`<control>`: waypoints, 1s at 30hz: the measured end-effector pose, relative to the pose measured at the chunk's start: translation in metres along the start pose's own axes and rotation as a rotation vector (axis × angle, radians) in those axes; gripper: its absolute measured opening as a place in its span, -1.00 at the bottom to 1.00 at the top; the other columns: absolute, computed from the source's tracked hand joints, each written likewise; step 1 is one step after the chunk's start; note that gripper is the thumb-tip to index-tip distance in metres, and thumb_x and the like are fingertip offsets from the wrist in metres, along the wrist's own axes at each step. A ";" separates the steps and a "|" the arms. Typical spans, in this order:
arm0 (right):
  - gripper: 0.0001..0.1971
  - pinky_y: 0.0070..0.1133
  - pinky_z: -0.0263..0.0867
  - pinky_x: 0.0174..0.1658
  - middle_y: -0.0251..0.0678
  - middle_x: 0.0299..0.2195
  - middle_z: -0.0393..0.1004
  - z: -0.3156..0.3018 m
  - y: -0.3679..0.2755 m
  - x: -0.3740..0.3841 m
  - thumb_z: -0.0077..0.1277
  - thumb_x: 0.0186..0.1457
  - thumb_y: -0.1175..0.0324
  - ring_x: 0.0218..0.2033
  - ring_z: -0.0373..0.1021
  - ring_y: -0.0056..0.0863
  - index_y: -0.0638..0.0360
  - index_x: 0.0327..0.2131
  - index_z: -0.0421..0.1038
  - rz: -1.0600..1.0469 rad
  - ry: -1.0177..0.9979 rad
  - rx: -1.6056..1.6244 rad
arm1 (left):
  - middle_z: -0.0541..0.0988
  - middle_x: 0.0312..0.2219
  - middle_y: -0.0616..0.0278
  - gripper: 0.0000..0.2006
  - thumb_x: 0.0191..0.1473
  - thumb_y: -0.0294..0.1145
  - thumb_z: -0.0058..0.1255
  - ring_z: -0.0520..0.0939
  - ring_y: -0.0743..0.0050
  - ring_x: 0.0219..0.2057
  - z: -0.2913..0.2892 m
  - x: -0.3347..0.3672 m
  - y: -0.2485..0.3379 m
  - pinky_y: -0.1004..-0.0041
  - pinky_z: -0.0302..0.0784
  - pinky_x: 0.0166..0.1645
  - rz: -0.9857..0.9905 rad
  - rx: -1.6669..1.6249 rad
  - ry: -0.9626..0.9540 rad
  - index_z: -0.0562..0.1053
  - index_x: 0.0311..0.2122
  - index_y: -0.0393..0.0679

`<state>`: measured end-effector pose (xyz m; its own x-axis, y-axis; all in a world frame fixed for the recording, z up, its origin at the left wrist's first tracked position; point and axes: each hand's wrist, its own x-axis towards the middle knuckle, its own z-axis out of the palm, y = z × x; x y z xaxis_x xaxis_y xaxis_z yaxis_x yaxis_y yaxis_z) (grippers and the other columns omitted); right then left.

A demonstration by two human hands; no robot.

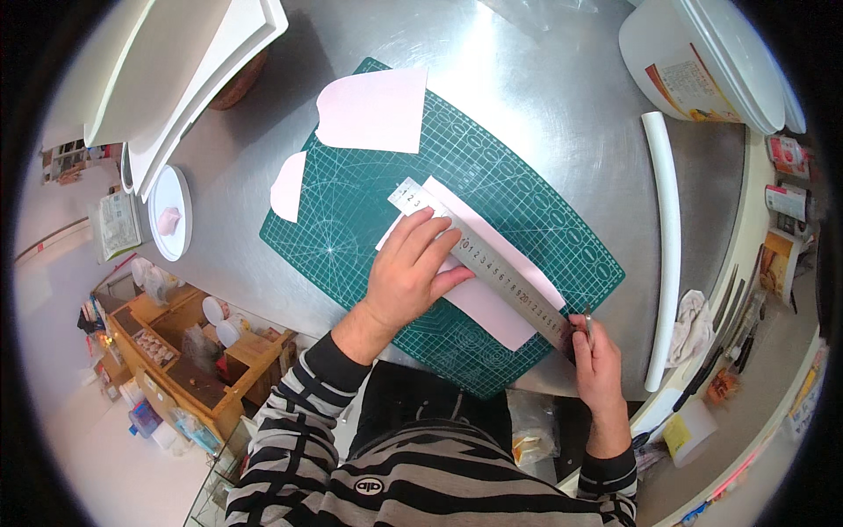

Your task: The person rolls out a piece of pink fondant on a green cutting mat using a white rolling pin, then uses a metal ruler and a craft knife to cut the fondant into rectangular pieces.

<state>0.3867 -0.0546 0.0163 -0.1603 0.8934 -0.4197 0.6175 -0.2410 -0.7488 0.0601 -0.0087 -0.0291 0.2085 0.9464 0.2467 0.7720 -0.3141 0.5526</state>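
Observation:
A steel ruler (pixel 505 277) lies slantwise across a pale pink sheet (pixel 493 318), with strips of the sheet showing along both its edges. Spread fingers of my left hand (pixel 401 270) press flat on the ruler near its far end. My right hand (pixel 599 364) is closed at the ruler's near right end, pinching a small thin metal tool (pixel 588 313) whose exact kind is hard to make out. Under these is a green cutting mat (pixel 351 215) with a printed grid. Two more pink pieces with curved edges, a large one (pixel 373 110) and a small one (pixel 288 187), rest at its far left.
A white rolling pin (pixel 663 255) lies along the steel table's (pixel 562 88) right side, beside a crumpled cloth (pixel 691 327). White tubs (pixel 654 44) stand far right. On the left, a white dish (pixel 182 227) holds a pink lump near large white containers (pixel 211 79).

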 end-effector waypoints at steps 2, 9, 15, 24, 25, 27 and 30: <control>-0.77 -0.46 0.41 -0.14 -0.10 -0.20 0.57 -0.001 0.000 0.000 -0.04 0.37 0.40 -0.26 0.52 -0.30 0.27 0.00 0.48 -0.005 -0.022 -0.026 | 0.58 -0.04 0.06 -0.48 -0.18 -0.19 0.45 0.54 -0.08 0.10 0.000 0.000 -0.001 0.12 0.52 0.15 0.000 0.011 -0.006 0.58 -0.09 -0.22; -0.78 -0.49 0.39 -0.19 -0.13 -0.27 0.54 -0.008 -0.002 0.002 -0.03 0.35 0.46 -0.34 0.46 -0.34 0.29 0.00 0.48 0.034 -0.072 0.000 | 0.57 -0.04 0.06 -0.47 -0.15 -0.18 0.43 0.55 -0.08 0.08 -0.001 0.001 0.001 0.14 0.56 0.12 0.004 0.035 -0.019 0.57 -0.07 -0.22; -0.76 -0.49 0.40 -0.11 -0.08 -0.19 0.56 -0.022 0.006 -0.003 -0.02 0.31 0.51 -0.23 0.51 -0.24 0.31 0.02 0.47 0.006 -0.116 -0.064 | 0.57 -0.04 0.06 -0.46 -0.15 -0.18 0.43 0.55 -0.09 0.08 -0.001 0.003 0.000 0.15 0.57 0.11 0.005 0.054 -0.023 0.56 -0.05 -0.22; -0.78 -0.53 0.38 -0.15 -0.13 -0.21 0.51 -0.029 0.029 -0.046 -0.04 0.30 0.55 -0.26 0.46 -0.35 0.35 -0.03 0.49 0.146 0.091 0.010 | 0.60 -0.03 0.03 -0.50 -0.13 -0.22 0.44 0.52 -0.13 0.12 0.003 0.000 -0.001 0.10 0.47 0.19 0.009 0.111 -0.033 0.57 -0.08 -0.25; -0.77 -0.54 0.39 -0.15 -0.15 -0.18 0.50 -0.026 0.032 -0.048 -0.04 0.29 0.58 -0.23 0.46 -0.36 0.35 -0.02 0.49 0.122 0.126 0.029 | 0.60 -0.03 0.04 -0.49 -0.13 -0.22 0.44 0.52 -0.12 0.13 0.003 0.000 -0.001 0.11 0.47 0.19 0.021 0.110 -0.031 0.57 -0.07 -0.24; -0.75 -0.54 0.39 -0.15 -0.16 -0.16 0.49 -0.019 0.035 -0.053 -0.03 0.27 0.61 -0.23 0.47 -0.37 0.35 -0.01 0.48 0.101 0.181 0.024 | 0.60 -0.02 0.06 -0.49 -0.13 -0.21 0.44 0.52 -0.10 0.13 0.004 0.000 -0.001 0.11 0.47 0.20 0.023 0.126 -0.023 0.58 -0.06 -0.22; -0.73 -0.58 0.40 -0.18 -0.17 -0.04 0.44 -0.010 0.038 -0.058 -0.05 0.26 0.65 -0.24 0.45 -0.46 0.38 0.01 0.47 0.150 0.216 0.127 | 0.59 -0.01 0.08 -0.49 -0.12 -0.21 0.44 0.52 -0.09 0.14 0.005 0.000 -0.001 0.11 0.45 0.21 0.023 0.148 -0.037 0.58 -0.05 -0.20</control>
<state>0.4269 -0.1113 0.0176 0.1020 0.9008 -0.4221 0.5185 -0.4102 -0.7503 0.0621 -0.0081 -0.0336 0.2468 0.9421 0.2271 0.8464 -0.3237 0.4229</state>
